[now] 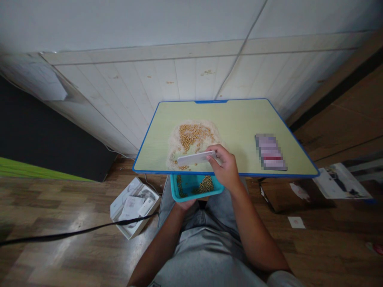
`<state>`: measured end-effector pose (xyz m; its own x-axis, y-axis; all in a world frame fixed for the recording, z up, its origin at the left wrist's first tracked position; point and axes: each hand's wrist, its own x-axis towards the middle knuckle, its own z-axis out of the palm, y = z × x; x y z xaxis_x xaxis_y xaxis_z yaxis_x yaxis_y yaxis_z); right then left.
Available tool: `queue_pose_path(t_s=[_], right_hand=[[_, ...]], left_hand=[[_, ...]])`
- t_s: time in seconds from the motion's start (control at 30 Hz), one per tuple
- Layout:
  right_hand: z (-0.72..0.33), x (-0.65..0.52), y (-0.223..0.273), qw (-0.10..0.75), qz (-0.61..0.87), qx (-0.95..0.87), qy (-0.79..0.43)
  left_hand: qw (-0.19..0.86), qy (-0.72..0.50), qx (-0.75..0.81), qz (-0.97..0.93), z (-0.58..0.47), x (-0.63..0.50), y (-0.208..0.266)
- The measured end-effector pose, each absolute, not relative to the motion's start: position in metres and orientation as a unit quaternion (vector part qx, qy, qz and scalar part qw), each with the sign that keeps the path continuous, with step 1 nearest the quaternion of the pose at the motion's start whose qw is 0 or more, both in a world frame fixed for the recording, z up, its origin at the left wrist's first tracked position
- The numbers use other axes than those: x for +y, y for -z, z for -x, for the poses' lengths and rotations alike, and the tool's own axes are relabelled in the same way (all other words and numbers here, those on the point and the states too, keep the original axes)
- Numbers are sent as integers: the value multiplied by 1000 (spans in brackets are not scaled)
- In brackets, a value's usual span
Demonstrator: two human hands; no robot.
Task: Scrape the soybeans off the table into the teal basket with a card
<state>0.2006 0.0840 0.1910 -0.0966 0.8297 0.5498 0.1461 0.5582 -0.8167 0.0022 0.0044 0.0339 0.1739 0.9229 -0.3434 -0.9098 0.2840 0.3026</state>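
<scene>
My right hand (224, 163) pinches one end of a flat white strip (194, 157), held on edge over the near part of the table. Beyond the strip lies a heap of round tan beans (188, 135) amid pale grains (175, 137) that look like rice. A few beans sit close to the table's front edge. Below that edge, my left hand (186, 204) supports a turquoise plastic basket (188, 197) from underneath; its fingers are mostly hidden. Beans (206, 184) rest inside the basket, mostly toward its right side.
The folding table (239, 119) has a blue rim and stands against the white wall. A blurred-out flat object (271, 151) lies at its right. On the floor are an open white box (134, 207) at left and a brown carton (293, 195) at right. A black strap (89, 229) crosses the left.
</scene>
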Motion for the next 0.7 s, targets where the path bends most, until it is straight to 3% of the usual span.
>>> queue_pose_path(t_s=[0.7], right_hand=[[-215,69,-192,567,380,-663,-306]], left_hand=[[769,-581,267,18,-2,4,-25]])
